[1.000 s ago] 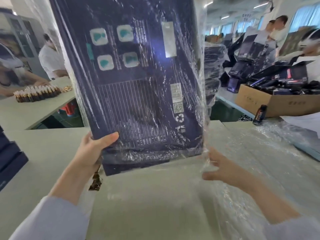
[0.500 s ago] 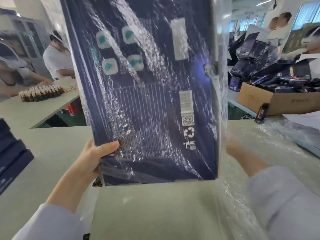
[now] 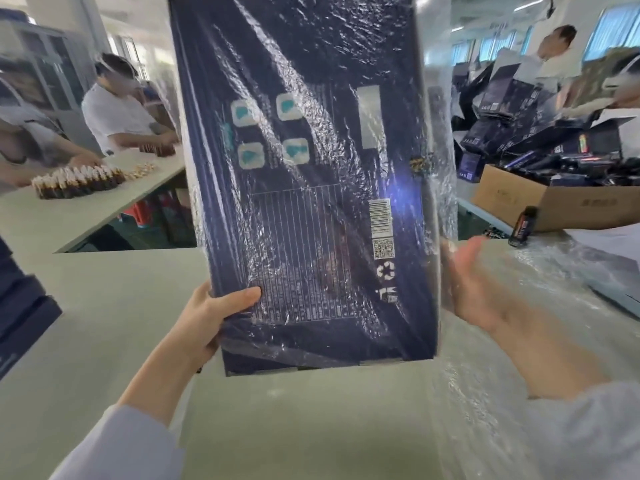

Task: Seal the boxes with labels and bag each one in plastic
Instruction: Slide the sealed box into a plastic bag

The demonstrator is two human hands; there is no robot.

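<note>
The dark blue box (image 3: 311,202) stands upright in the air above the pale tabletop (image 3: 104,306), its printed face toward the camera, wrapped in a crinkled clear plastic bag (image 3: 441,133) that reaches past its right edge. The left hand (image 3: 211,317) grips the lower left corner, thumb on the front face and the other fingers hidden behind. The right hand (image 3: 474,282) is at the lower right edge with straight, relaxed fingers (image 3: 467,251); blur hides whether it touches the film. Loose plastic sheeting (image 3: 554,306) lies to the right, near a cardboard carton (image 3: 512,199).
</note>
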